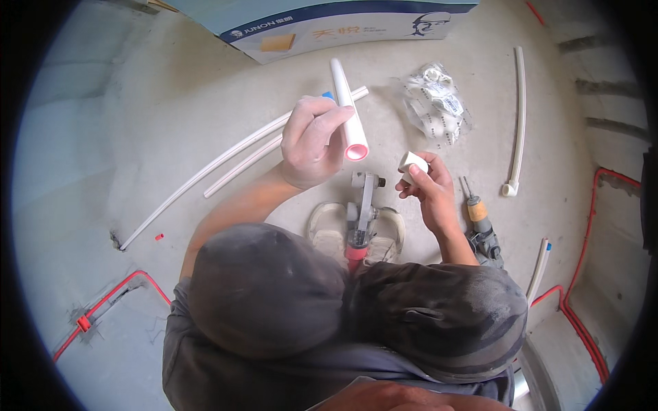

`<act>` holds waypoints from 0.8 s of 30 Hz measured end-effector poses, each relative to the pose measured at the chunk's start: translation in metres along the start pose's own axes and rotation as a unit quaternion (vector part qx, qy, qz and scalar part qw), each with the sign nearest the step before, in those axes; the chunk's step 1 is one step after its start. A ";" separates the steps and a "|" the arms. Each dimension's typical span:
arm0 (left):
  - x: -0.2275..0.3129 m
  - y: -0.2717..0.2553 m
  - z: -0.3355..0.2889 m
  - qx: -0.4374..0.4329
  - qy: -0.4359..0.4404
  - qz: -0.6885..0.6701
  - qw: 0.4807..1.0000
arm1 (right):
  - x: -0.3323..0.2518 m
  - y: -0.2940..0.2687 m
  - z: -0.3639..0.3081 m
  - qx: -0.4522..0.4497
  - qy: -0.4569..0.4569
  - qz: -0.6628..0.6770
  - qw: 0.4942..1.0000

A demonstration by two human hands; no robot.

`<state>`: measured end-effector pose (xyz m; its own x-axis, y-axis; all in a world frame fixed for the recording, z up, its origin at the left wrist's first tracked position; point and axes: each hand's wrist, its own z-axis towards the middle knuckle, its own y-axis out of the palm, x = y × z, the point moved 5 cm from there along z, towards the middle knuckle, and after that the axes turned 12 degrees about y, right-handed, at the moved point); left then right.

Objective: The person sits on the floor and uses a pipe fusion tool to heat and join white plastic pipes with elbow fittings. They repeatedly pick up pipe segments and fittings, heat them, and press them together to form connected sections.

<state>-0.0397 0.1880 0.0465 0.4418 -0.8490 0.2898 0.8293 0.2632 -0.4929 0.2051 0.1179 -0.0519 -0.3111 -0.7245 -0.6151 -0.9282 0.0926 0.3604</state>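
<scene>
My left hand point(314, 142), coated in pale dust or a thin glove, is closed round a white plastic pipe point(340, 85). The pipe's near end faces me and shows a pink inner ring. To the right, my right hand point(433, 188) pinches a short white pipe fitting point(412, 164) between thumb and fingers; pipe and fitting are apart. Below and between the hands, a pipe welding tool point(363, 212) with grey heating heads and a red part stands between my shoes point(387, 236). A bit of blue point(327, 96) shows just behind my left hand, its kind unclear.
Long white pipes point(205, 168) lie on the floor at left. A clear bag of white fittings point(437, 103) lies ahead, before a large box point(343, 31). At right are a power drill point(482, 229) and a pipe with an elbow point(519, 123). Red conduit point(591, 226) runs along the wall.
</scene>
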 end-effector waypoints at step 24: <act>0.010 0.014 -0.002 -0.117 0.125 0.076 0.982 | 0.008 -0.005 0.002 0.005 0.002 -0.008 1.000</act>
<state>-0.0241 0.1823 0.0408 0.4321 -0.9018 0.0025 0.6458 0.3075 -0.6988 0.2067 0.1127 -0.0601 -0.2950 -0.7287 -0.6181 -0.9351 0.0871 0.3436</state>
